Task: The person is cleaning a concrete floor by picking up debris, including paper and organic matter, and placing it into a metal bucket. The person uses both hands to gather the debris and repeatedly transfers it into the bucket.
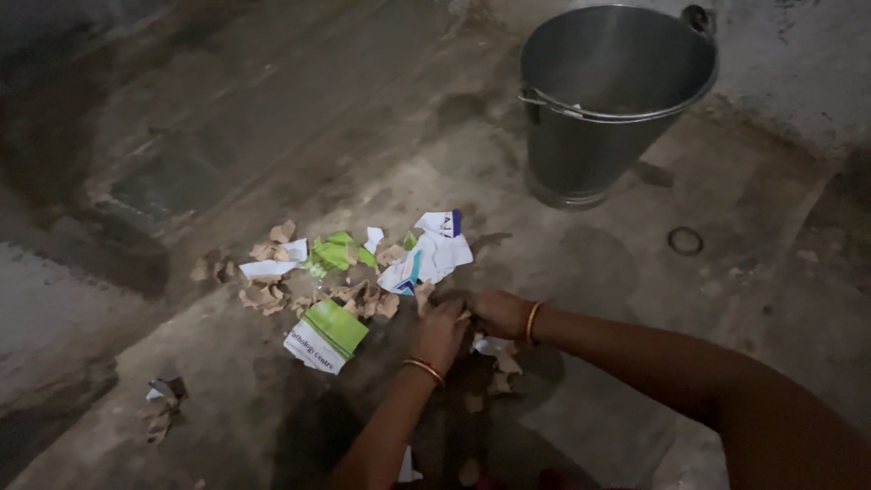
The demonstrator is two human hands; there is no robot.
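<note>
A heap of torn paper and cardboard scraps (345, 272) lies on the dim concrete floor, white, green and brown pieces mixed. My left hand (441, 331) and my right hand (494, 311) meet at the heap's near right edge, fingers curled together around small scraps. Both wrists wear gold bangles. A green and white carton piece (327, 336) lies just left of my left hand. A larger white and blue sheet (431, 254) lies just beyond my hands. More small scraps (497, 358) sit under my right wrist.
A metal bucket (608, 100) with a handle stands upright at the far right. A small dark ring (685, 240) lies on the floor right of it. A few stray scraps (161, 404) lie at the near left. A raised ledge (54, 299) runs along the left.
</note>
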